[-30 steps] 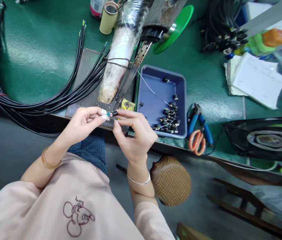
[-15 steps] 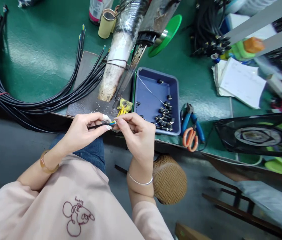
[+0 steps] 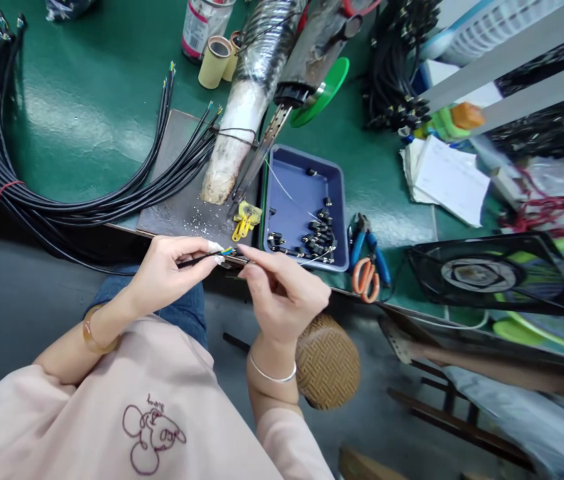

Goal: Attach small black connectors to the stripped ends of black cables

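Note:
My left hand [image 3: 172, 268] pinches a black cable [image 3: 193, 261] near its stripped end. Blue, yellow and green wires [image 3: 227, 251] stick out past the thumb and index finger, whose tips wear white coverings. My right hand [image 3: 285, 283] is just right of these wires, its index finger stretched toward them and its thumb apart. Nothing shows between that thumb and finger; the other fingers are curled and partly hidden. Just beyond my hands, a yellow clip [image 3: 246, 221] lies on a dark board [image 3: 162, 217]. A soldering iron [image 3: 257, 163] slants down over the board.
A blue tray [image 3: 341, 207] with small black connectors stands right of the board, with blue-handled cutters [image 3: 379, 257] and orange-handled scissors [image 3: 366, 280] beside it. Bundled black cables [image 3: 62, 207] lie left. A foil-wrapped duct [image 3: 232, 140] hangs over the board. A woven stool [image 3: 329, 363] stands below.
My right hand's thumb has come away from the wire ends, and the hand has shifted right with its index finger extended. My left hand still holds the cable. The view has shifted slightly.

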Motion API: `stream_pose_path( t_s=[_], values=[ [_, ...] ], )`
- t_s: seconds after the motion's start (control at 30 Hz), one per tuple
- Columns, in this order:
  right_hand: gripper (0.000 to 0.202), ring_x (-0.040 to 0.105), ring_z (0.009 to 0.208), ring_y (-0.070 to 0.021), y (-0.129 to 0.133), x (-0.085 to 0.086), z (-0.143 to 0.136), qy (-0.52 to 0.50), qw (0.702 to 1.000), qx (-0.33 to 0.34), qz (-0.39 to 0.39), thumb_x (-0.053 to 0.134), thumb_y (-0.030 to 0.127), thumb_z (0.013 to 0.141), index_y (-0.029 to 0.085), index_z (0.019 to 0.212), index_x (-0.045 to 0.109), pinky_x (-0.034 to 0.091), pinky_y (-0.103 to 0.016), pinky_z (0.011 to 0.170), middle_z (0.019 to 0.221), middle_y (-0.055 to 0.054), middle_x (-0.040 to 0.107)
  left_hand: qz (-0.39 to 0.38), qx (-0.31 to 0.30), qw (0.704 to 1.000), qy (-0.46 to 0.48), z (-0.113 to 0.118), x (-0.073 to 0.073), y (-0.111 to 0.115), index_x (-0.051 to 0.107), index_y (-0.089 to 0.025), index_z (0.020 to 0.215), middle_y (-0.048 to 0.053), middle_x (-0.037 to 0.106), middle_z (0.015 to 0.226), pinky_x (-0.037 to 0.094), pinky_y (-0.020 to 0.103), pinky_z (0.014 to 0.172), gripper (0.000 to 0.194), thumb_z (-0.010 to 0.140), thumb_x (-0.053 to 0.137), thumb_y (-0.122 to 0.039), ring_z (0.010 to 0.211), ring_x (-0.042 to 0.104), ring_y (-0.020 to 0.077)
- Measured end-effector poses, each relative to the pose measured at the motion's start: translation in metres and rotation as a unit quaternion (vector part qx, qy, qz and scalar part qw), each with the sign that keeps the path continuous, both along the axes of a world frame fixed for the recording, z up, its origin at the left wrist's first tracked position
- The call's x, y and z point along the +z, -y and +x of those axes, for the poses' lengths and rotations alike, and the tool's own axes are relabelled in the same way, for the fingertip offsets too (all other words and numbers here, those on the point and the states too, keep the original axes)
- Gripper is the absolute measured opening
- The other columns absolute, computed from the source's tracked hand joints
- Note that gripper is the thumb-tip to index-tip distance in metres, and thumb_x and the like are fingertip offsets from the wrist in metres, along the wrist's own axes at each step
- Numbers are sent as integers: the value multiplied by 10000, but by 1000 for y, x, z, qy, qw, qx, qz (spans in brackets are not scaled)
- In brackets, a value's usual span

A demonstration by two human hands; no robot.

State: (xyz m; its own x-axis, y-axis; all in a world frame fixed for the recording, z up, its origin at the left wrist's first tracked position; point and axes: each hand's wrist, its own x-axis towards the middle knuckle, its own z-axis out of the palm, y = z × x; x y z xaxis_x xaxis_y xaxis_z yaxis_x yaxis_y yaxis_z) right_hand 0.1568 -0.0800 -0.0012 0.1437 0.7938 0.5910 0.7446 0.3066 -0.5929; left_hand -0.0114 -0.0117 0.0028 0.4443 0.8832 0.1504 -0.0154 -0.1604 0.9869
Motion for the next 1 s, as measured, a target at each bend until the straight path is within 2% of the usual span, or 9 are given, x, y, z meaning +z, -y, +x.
stream_pose_path(
  t_s=[0.13,0.33,0.5,0.57,0.73,1.0],
  values=[
    [168,544,446,-101,0,5,-5,-1,1000,18,-25,633,296,941,253,1011,779,383,-233,418,580,35,645,37,2,999,-18,-1,-4,1,738,-122,721,2,632,597,398,184,487,117,798,686,-193,517,467,77],
    [163,543,434,-85,-1,4,-2,-39,996,36,-74,638,300,937,230,904,780,385,-219,419,602,32,670,18,-25,999,-33,-1,-7,3,760,-120,755,37,705,662,440,189,519,124,771,658,-189,567,550,102],
    [146,534,441,-82,-1,3,-2,-78,995,7,-64,652,278,921,245,981,781,383,-221,413,709,18,736,-28,-33,999,-29,0,-7,3,721,-113,733,17,645,636,447,196,545,148,797,649,-226,557,511,90],
    [156,524,433,-87,0,3,-3,-80,996,-10,-48,648,295,921,244,970,786,382,-226,406,681,16,722,-43,-34,998,-32,0,-6,3,705,-114,727,9,612,620,428,196,534,157,803,647,-239,546,485,83],
    [196,500,403,-94,0,1,-4,-64,996,9,-67,619,316,928,234,906,796,359,-227,390,533,38,614,-66,-24,997,-21,0,-7,3,685,-123,735,-3,571,605,417,198,528,140,783,656,-251,545,470,83],
    [189,523,404,-91,-2,-3,-5,-106,990,21,-91,627,306,919,234,942,800,394,-216,397,556,33,656,-66,-24,997,-20,0,-8,3,693,-116,723,9,601,617,427,196,529,138,771,662,-242,554,492,87]
  ],
)
